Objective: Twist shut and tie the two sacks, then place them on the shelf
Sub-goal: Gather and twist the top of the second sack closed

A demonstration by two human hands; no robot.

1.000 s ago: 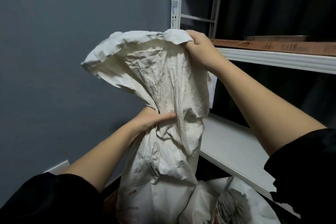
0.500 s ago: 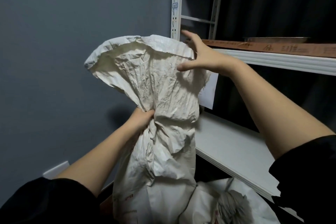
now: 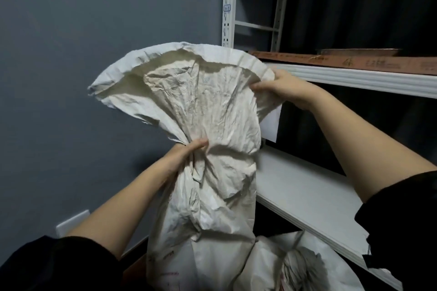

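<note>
- Now, centre frame: upright white sack (image 3: 212,172), mouth fanned open toward upper left.
- Left hand (image 3: 184,156) clenched around gathered neck.
- Right hand (image 3: 281,88) pinches mouth rim, centre right.
- Second sack (image 3: 295,267) bottom right, below white shelf (image 3: 307,189).

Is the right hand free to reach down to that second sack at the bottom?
Probably not yet. The right hand is gripping the rim of the upright sack, which the left hand pinches at the neck. The second sack lies uncovered below.
</note>
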